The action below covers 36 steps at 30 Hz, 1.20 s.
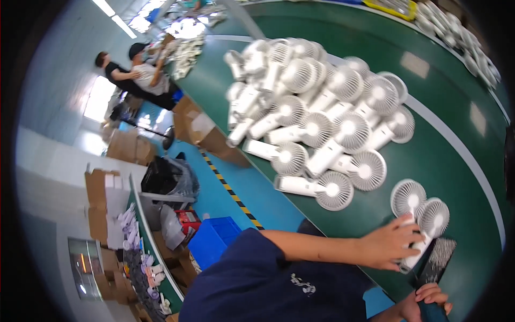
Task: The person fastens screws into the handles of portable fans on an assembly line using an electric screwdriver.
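My left hand (391, 244) reaches across the green table (461, 214), its fingers curled over the handles of two white handheld fans. One fan (407, 196) has its round grille away from me; the second fan (433, 217) lies close against it on the right. At the lower right, my right hand (432, 294) is closed round the dark handle of a brush-like tool (441, 255) with a pale speckled end. This tool lies beside the fan handles. A large heap of white handheld fans (316, 126) covers the table beyond my left hand.
More white fans (456, 35) lie at the far right, by a yellow-edged tray (394, 6). A blue bin (217, 239) and a cardboard box (201, 126) stand left of the table. Two people (145, 75) are at the far left. A side bench (155, 231) holds coloured parts.
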{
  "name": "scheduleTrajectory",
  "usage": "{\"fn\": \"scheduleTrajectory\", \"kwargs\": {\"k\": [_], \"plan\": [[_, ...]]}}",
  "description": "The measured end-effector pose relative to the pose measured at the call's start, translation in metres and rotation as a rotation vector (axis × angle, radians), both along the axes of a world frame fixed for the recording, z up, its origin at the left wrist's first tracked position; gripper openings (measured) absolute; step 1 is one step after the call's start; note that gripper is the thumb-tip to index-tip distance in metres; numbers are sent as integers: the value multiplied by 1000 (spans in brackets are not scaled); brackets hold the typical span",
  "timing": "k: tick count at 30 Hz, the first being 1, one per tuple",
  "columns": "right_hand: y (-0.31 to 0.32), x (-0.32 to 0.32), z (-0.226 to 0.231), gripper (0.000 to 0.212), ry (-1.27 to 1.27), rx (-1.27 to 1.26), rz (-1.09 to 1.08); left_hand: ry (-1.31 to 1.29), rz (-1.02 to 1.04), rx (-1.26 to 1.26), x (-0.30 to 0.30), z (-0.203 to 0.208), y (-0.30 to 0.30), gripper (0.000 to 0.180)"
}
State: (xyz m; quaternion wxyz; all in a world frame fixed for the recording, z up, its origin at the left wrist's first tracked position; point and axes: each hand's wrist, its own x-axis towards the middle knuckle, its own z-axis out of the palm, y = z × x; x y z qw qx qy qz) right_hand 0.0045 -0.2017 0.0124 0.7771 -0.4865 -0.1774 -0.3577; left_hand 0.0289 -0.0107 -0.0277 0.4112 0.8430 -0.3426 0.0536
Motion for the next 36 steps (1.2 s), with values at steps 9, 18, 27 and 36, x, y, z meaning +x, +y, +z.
{"fn": "scheduleTrajectory", "kwargs": {"k": [9, 18, 27, 36], "plan": [[-31, 30, -4, 90, 16, 197, -177, 43, 161, 311, 2, 26, 10, 61], [-35, 13, -6, 85, 73, 110, -172, 26, 131, 274, -6, 19, 7, 61], [-22, 24, 1, 88, 2, 191, -158, 14, 147, 192, 7, 23, 12, 53], [-33, -5, 24, 69, 191, 356, 108, -185, -87, -329, 8, 8, -27, 17]]}}
